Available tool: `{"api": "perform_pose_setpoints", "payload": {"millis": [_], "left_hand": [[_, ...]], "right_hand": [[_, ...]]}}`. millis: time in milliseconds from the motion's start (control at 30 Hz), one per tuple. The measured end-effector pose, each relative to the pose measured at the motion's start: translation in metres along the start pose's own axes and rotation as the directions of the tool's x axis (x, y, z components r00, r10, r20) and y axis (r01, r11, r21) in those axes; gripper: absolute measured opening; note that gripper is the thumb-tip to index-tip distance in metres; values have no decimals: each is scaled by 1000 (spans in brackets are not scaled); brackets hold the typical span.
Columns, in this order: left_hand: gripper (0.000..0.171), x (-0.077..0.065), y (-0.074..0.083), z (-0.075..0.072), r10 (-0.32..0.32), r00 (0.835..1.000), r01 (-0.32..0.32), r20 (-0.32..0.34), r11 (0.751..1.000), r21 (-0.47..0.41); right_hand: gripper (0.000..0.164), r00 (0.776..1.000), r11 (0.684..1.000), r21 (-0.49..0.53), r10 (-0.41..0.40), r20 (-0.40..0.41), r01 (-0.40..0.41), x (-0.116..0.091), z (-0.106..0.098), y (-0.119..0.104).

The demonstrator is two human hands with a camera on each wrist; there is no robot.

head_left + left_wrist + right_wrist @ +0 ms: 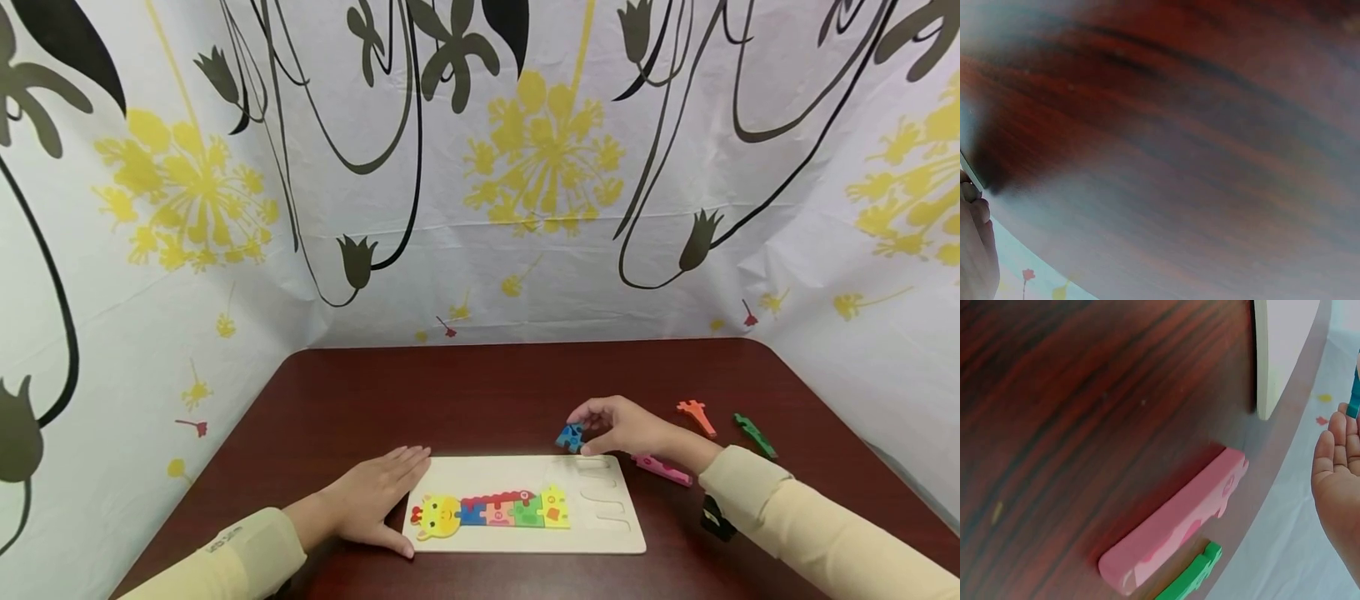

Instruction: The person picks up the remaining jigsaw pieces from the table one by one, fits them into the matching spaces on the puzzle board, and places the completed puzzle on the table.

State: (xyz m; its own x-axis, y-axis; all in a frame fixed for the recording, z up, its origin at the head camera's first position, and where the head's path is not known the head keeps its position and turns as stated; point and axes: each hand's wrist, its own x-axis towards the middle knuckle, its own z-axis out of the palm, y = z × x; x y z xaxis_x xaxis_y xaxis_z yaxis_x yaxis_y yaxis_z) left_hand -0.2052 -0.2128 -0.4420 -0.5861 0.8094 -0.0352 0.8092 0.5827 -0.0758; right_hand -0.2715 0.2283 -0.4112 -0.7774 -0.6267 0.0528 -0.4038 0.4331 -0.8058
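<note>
A cream puzzle board (525, 543) lies on the table, bearing a partly filled giraffe: yellow head (438, 517), red mane strip, and coloured body pieces (498, 512). My left hand (378, 492) rests flat at the board's left edge, fingers straight. Just past the board's far right edge, my right hand (626, 429) pinches a blue puzzle piece (572, 437) between thumb and fingers. In the right wrist view, only part of that hand (1341, 456) and a sliver of the blue piece (1354, 397) show. Empty leg-shaped outlines mark the board's right part.
Right of the board lie a pink piece (662, 470), partly behind the right wrist, an orange piece (697, 417) and a green piece (755, 435). The dark red-brown table (480, 392) meets a flower-patterned cloth (465, 275) at its back and sides.
</note>
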Motion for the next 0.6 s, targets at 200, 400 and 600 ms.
{"api": "perform_pose_setpoints", "payload": {"millis": [200, 400, 600], "left_hand": [[113, 0, 0, 0, -5, 1000, 5, 5, 1000, 7], [113, 0, 0, 0, -9, 1000, 9, 17, 1000, -8], [113, -1, 0, 1, -3, 1000, 3, 3, 1000, 2]], "right_hand": [[38, 1000, 1000, 0, -2, 27, 2, 1, 5, -2], [37, 999, 998, -53, 34, 42, -31, 1, 11, -6], [34, 998, 998, -62, 3, 59, 0, 1, 16, -6]]}}
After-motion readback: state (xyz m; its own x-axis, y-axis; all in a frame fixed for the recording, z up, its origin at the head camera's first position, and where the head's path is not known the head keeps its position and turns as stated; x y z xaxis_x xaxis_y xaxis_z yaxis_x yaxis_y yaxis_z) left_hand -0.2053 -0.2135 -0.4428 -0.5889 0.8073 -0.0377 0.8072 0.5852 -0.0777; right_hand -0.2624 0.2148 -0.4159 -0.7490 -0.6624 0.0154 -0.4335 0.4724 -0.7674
